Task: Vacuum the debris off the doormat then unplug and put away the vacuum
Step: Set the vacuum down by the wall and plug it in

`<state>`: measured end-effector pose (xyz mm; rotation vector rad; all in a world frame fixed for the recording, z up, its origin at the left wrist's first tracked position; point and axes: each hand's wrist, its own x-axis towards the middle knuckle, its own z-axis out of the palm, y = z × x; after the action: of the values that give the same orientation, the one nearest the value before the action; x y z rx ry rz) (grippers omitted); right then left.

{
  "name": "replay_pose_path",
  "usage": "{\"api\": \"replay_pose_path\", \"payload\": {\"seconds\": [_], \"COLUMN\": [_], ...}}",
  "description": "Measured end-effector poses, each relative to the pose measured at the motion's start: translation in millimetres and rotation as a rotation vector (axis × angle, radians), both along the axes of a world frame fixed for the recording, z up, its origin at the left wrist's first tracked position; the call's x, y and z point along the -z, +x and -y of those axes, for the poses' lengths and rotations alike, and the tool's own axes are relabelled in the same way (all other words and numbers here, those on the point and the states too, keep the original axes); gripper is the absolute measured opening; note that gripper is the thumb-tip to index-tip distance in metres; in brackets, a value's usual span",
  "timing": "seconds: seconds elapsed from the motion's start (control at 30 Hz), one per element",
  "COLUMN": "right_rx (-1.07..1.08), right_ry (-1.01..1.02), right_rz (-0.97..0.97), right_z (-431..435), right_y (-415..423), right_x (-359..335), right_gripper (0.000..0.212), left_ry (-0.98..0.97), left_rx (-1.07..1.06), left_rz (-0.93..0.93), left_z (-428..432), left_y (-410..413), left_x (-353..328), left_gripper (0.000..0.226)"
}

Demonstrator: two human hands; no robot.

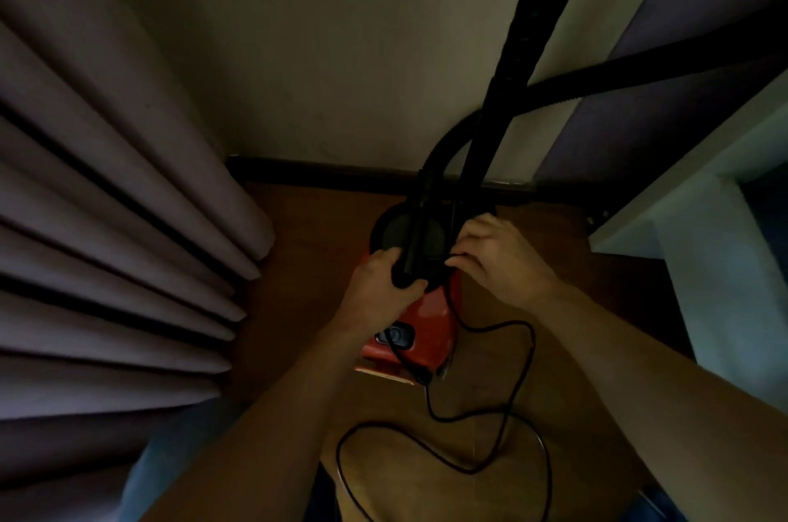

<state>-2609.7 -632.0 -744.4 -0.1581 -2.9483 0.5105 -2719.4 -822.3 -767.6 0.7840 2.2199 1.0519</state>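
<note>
A red canister vacuum (426,325) stands on the wooden floor near the wall corner. Its black handle (409,261) runs across the top, and my left hand (379,287) grips the near end of it. My right hand (499,261) is just right of the handle, its fingers pinching the black power cord (524,355) at the vacuum's top. The cord trails in loose loops over the floor toward me. The black hose and wand (511,65) rise from the vacuum up along the wall. No doormat is in view.
Pleated curtains (106,223) hang at the left, close to the vacuum. A dark baseboard (324,172) runs along the pale wall behind it. A white ledge or frame (690,223) stands at the right. The scene is dim.
</note>
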Motion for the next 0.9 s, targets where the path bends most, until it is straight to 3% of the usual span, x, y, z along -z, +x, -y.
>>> {"api": "replay_pose_path", "payload": {"seconds": [0.1, 0.33, 0.5, 0.67, 0.77, 0.9], "right_rx": [0.101, 0.424, 0.234, 0.006, 0.024, 0.221], "right_ry": [-0.096, -0.393, -0.504, -0.336, -0.354, -0.392], "right_rz": [0.044, 0.208, 0.34, 0.374, 0.37, 0.34], "right_z": [-15.8, -42.3, -13.1, 10.0, 4.2, -29.8], "right_y": [2.5, 15.6, -4.7, -25.9, -22.4, -9.5], "right_x": [-7.7, -13.0, -14.5, -15.4, -13.0, -24.3], "right_gripper": [0.018, 0.015, 0.018, 0.028, 0.021, 0.019], "left_ry": [-0.023, 0.027, 0.037, 0.058, 0.033, 0.043], "left_rx": [-0.041, -0.029, -0.091, -0.064, -0.033, -0.001], "left_rz": [-0.12, -0.03, 0.101, 0.125, 0.044, -0.109], "left_z": [-0.7, 4.5, 1.2, 3.6, 7.6, 10.1], "left_y": [-0.1, 2.6, 3.1, 3.0, 3.3, 1.7], "left_x": [1.1, -0.7, -2.9, -3.1, -2.2, 0.8], "left_gripper": [0.029, 0.037, 0.026, 0.027, 0.036, 0.054]}}
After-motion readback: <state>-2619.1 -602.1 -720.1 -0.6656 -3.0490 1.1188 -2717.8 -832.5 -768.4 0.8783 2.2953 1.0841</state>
